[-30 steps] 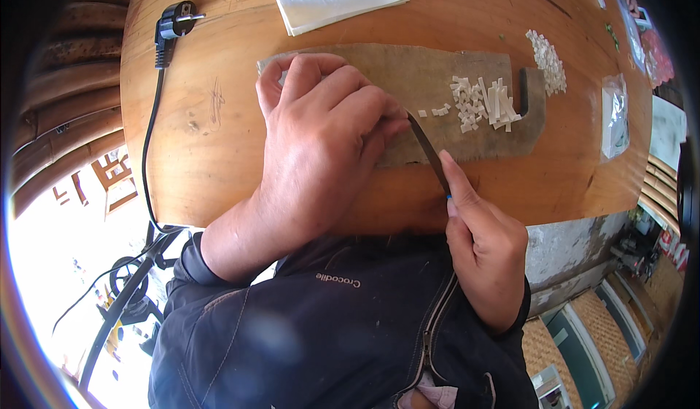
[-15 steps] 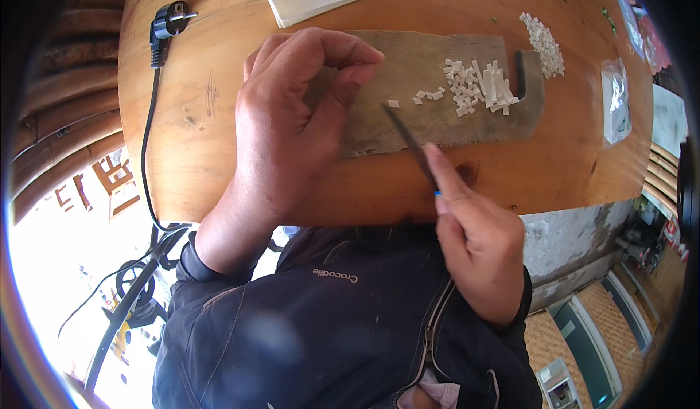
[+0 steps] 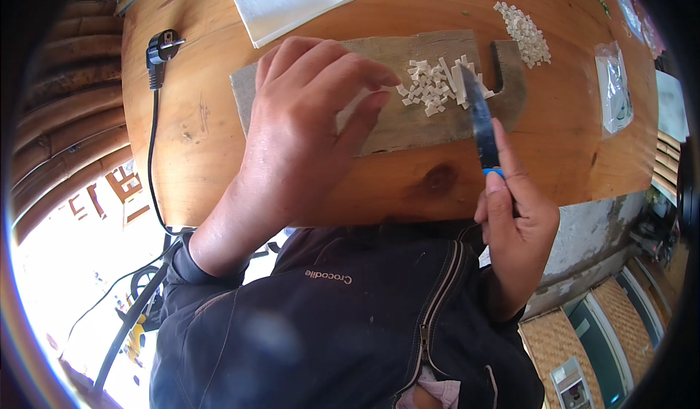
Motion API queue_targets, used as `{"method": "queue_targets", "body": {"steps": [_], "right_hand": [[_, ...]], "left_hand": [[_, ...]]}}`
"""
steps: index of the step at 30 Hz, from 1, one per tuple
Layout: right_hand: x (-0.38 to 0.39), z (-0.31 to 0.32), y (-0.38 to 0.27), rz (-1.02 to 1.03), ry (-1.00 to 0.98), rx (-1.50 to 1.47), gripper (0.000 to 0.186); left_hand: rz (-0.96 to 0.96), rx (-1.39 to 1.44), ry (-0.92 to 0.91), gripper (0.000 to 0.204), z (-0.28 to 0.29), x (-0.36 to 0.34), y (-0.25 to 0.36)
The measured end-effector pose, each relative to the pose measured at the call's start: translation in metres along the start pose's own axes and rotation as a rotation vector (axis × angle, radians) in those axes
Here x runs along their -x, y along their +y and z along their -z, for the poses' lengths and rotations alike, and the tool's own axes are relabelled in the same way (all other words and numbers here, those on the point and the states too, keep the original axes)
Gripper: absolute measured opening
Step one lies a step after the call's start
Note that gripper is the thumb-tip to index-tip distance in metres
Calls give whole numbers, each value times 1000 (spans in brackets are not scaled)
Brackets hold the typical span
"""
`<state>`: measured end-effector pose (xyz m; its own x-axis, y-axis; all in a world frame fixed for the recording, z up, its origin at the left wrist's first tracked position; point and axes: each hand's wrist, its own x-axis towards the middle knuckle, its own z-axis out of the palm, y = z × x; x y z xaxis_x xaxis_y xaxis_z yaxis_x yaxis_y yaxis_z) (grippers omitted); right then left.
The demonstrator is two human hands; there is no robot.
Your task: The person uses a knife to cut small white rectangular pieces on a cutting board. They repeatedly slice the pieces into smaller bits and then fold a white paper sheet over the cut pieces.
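Observation:
My left hand (image 3: 306,117) is loosely curled over the wooden board (image 3: 397,135), thumb and forefinger slightly apart with nothing visible between them, just left of a pile of small white pieces (image 3: 429,81). My right hand (image 3: 519,219) grips a knife (image 3: 483,125) by its blue handle, the blade angled up across the board with its tip on white strips (image 3: 458,81) at the pile's right side. The board has a notched right end.
The wooden table (image 3: 189,168) holds white sheets (image 3: 288,1) at the back, a black plug and cable (image 3: 160,52) at left, another white heap (image 3: 525,33) beyond the board and a clear plastic bag (image 3: 612,88) at right. A dark jacket fills the lower view.
My right hand has moved right, carrying the knife tip from below my left fingers onto the white strips. My left fingers have loosened from the blade. The view has shifted slightly.

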<state>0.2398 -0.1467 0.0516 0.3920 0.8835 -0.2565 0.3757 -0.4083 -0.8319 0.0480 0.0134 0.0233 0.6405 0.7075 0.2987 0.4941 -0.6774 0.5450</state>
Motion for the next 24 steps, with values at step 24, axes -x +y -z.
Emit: {"method": "queue_targets", "body": {"steps": [24], "right_hand": [[0,23,30,-13,61,-181,47]], "left_hand": [[35,-187,-195,16,-22,-61,16]]}}
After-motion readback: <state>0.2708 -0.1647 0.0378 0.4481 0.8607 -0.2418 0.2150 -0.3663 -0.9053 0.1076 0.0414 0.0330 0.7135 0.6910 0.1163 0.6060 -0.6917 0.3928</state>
